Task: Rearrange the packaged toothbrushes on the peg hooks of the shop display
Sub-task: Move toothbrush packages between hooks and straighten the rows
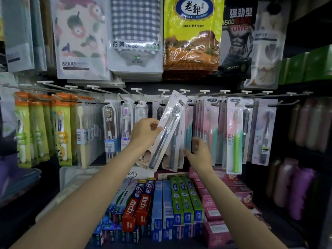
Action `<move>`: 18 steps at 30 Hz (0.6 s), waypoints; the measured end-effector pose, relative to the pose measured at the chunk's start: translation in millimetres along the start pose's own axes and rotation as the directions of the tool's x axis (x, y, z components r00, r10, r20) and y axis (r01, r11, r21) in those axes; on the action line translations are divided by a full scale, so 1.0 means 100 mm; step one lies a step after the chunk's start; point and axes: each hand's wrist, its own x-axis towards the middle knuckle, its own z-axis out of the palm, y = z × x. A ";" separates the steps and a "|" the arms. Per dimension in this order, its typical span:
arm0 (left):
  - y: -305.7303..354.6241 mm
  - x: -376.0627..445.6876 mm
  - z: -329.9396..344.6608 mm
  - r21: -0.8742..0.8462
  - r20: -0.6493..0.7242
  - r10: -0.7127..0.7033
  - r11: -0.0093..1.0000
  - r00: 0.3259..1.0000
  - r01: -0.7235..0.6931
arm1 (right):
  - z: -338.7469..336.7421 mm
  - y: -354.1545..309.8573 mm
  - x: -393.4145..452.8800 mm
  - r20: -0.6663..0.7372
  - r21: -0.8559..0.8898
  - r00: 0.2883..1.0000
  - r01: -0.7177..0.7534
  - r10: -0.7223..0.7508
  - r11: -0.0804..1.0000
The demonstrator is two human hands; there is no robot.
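The left hand [145, 131] is gripping a packaged toothbrush [166, 130], a white card with a clear blister over a dark brush. The fingers are curling round the left edge of the pack near its middle, with the thumb lying on the front. The pack is tilting, its top leaning to the right toward the peg hooks [183, 93], its bottom swinging out to the lower left. Whether its hang hole is sitting on a hook, I cannot tell.

The right hand [199, 150] is reaching in just to the right of it, below the row of hanging packs [206, 130]. It is blurred; the fingers are looking loosely spread and partly bent, the thumb pointing left toward the white packs [175, 159] hanging behind the held one. It is not clear that it is grasping anything, or whether the fingertips are touching the pink packs in front of them.

A pack with a green-handled brush [234, 135] is hanging further right. Toothpaste boxes [161, 203] are standing in rows on the shelf underneath.
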 end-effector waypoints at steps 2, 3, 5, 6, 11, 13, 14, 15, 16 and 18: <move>-0.02 0.00 0.06 0.006 -0.010 0.006 1.000 1.000 -0.006 | 0.00 0.00 0.00 0.058 0.014 0.998 0.015 -0.015 1.000; -0.04 0.00 0.09 0.018 -0.014 0.012 1.000 1.000 -0.012 | 0.01 -0.01 -0.01 0.134 0.031 0.991 0.017 -0.021 0.999; -0.07 0.00 0.15 0.042 -0.011 0.022 0.999 1.000 -0.022 | 0.09 -0.01 -0.06 0.272 0.061 0.962 0.007 -0.024 0.998; -0.09 -0.01 0.18 0.048 0.000 0.025 0.999 1.000 -0.025 | 0.15 0.00 -0.09 0.304 0.076 0.952 0.009 -0.032 0.997; -0.14 -0.02 0.24 -0.044 0.117 -0.012 0.999 0.993 0.017 | 0.42 0.10 -0.17 0.376 0.239 0.908 0.099 -0.186 0.966; -0.17 -0.01 0.19 -0.064 0.159 -0.043 0.996 0.986 0.054 | 0.47 0.09 -0.17 0.379 0.302 0.898 0.109 -0.224 0.947; -0.18 -0.01 0.17 -0.060 0.177 -0.052 0.996 0.983 0.063 | 0.50 0.10 -0.16 0.368 0.327 0.896 0.127 -0.250 0.937; -0.19 0.00 0.15 -0.058 0.191 -0.056 0.996 0.980 0.068 | 0.52 0.11 -0.14 0.355 0.353 0.891 0.152 -0.283 0.923; -0.19 0.00 0.14 -0.062 0.197 -0.054 0.996 0.979 0.067 | 0.54 0.14 -0.13 0.342 0.366 0.889 0.171 -0.303 0.915; -0.18 0.01 0.12 -0.048 0.190 -0.051 0.997 0.980 0.061 | 0.53 0.18 -0.10 0.334 0.369 0.889 0.183 -0.314 0.911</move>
